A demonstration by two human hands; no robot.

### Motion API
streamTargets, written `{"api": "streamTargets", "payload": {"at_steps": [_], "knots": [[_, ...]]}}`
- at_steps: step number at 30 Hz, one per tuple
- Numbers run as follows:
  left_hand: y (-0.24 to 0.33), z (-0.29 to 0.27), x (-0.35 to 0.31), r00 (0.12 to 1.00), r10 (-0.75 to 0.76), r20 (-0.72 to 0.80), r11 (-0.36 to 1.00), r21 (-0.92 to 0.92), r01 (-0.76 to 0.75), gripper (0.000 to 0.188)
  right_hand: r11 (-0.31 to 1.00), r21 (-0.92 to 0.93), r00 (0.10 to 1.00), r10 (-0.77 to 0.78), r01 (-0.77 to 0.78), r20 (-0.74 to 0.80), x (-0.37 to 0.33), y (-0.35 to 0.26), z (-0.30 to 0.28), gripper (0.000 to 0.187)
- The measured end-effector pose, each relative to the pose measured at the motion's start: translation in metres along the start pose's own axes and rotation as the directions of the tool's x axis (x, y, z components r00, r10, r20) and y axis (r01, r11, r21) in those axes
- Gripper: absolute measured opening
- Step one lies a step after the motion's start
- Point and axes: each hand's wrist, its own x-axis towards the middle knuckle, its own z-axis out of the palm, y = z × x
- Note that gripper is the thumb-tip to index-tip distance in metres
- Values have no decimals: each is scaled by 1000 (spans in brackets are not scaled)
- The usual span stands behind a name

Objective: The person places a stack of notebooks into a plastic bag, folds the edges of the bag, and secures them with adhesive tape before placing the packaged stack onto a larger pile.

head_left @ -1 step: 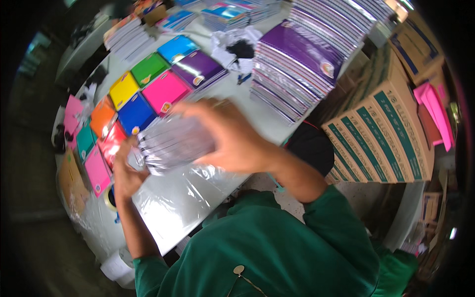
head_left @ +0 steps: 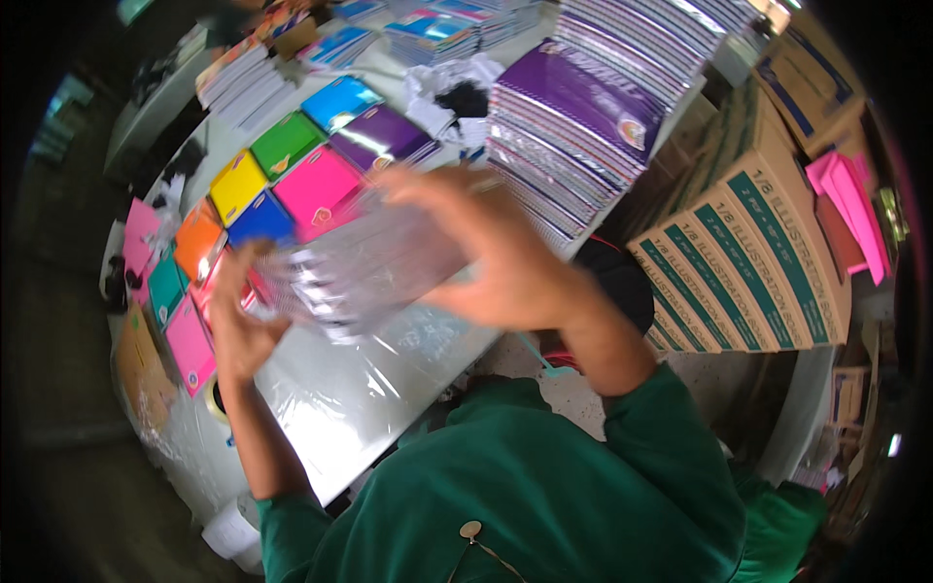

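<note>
Two hands hold a clear plastic-wrapped bundle [head_left: 374, 267] above the desk [head_left: 321, 418], roughly over its middle and just in front of the person's chest. The left hand [head_left: 238, 316] grips the bundle's near-left end, its fingers closed around the edge. The right hand [head_left: 496, 257] lies over the far-right end with the fingers curled down on the wrapping; both hands are blurred, so the exact contact of each fingertip cannot be told. Beneath the bundle a shiny sheet of clear plastic [head_left: 389, 379] lies spread on the desk. Beyond the hands, coloured notebooks [head_left: 316, 185] are laid out in rows: pink, blue, yellow, green, orange and purple. A tall stack of purple notebooks [head_left: 583, 117] stands at the desk's far right. Cardboard boxes [head_left: 748, 262] with green printing stand on the right, beside the desk.
</note>
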Motion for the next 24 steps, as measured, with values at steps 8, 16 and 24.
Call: {"api": "streamTargets", "payload": {"at_steps": [8,16,24], "knots": [[118,189,228,634,653,-414,691,-18,-723,67,556,-796,917,-142,-238,-374,-53,73,-183,65],[84,205,143,845,462,-271,865,-71,-496,72,755,-580,768,-164,-306,-619,-90,101,-138,58],[-98,122,-108,886,-303,-350,933,80,351,55,858,-420,907,390,-296,158,-151,118,87,53]]}}
